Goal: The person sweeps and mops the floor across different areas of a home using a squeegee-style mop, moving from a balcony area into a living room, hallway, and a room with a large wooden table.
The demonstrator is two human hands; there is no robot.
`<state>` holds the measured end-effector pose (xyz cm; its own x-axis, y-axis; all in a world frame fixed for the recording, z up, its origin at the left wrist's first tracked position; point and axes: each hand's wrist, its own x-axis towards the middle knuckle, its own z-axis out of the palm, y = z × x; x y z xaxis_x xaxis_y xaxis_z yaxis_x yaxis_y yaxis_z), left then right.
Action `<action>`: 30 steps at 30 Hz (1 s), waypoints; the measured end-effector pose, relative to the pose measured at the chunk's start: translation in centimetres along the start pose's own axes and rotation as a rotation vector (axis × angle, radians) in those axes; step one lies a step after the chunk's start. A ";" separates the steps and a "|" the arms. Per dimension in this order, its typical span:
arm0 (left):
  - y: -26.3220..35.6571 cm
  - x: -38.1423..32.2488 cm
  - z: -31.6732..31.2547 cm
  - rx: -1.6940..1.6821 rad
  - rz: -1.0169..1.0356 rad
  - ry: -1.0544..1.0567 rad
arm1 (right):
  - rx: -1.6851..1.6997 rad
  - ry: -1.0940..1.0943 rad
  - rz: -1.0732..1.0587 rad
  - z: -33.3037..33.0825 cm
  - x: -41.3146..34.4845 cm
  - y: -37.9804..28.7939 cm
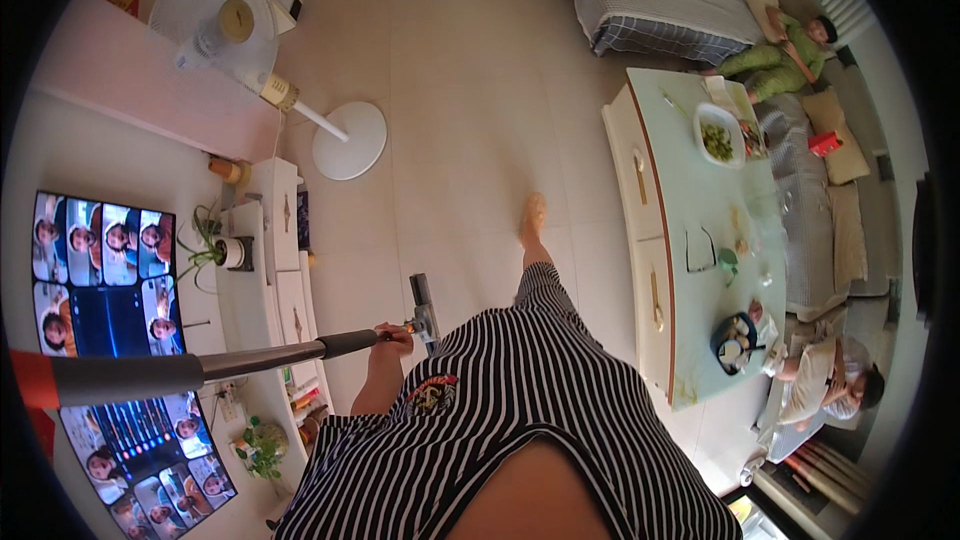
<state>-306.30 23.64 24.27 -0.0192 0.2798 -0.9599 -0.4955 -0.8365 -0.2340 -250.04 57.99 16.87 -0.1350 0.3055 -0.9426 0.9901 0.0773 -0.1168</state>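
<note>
My left hand point(395, 338) is closed around the pole point(262, 357) of a long-handled floor-cleaning tool, at the end of its dark grey grip. The pole's bare metal stretch leads to a grey and orange end close to the camera at the left rim. Beyond my hand, the tool's narrow grey head point(424, 307) appears low over the floor; whether it touches the tiles I cannot tell. My right hand is out of view. One bare foot point(533, 211) stands forward on the tiled floor point(465, 165).
A white pedestal fan point(349, 141) stands front left. Along the left are a white cabinet point(283, 217), potted plants and a lit television point(105, 247). To the right, a glass-topped table point(727, 202) holds food and eyeglasses point(700, 250). Two people sit on the sofa point(806, 255) behind it.
</note>
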 end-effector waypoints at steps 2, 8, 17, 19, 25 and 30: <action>-0.4 1.7 4.0 -0.083 -0.016 0.034 | -0.023 0.018 -0.029 -6.5 3.1 -3.7; -2.7 2.3 20.8 -0.077 -0.022 -0.108 | -0.498 0.283 -0.276 -33.6 18.0 -20.7; -4.9 9.9 43.7 0.008 -0.082 -0.255 | -0.180 0.698 -0.989 -64.2 25.0 -81.4; -4.1 11.0 48.2 0.049 -0.056 -0.285 | 0.146 0.367 -1.094 -63.2 22.9 -93.1; -3.2 12.9 67.7 -0.068 0.008 -0.366 | -0.361 0.334 -0.713 -62.1 34.4 -96.5; -2.1 15.3 81.8 -0.064 0.135 -0.552 | -0.479 -0.057 -0.416 -60.7 36.7 -86.2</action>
<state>-376.55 68.23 22.76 -0.5381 0.3589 -0.7627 -0.4037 -0.9040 -0.1406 -342.62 120.16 11.32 -0.4895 0.1086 -0.8652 0.7271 0.5986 -0.3363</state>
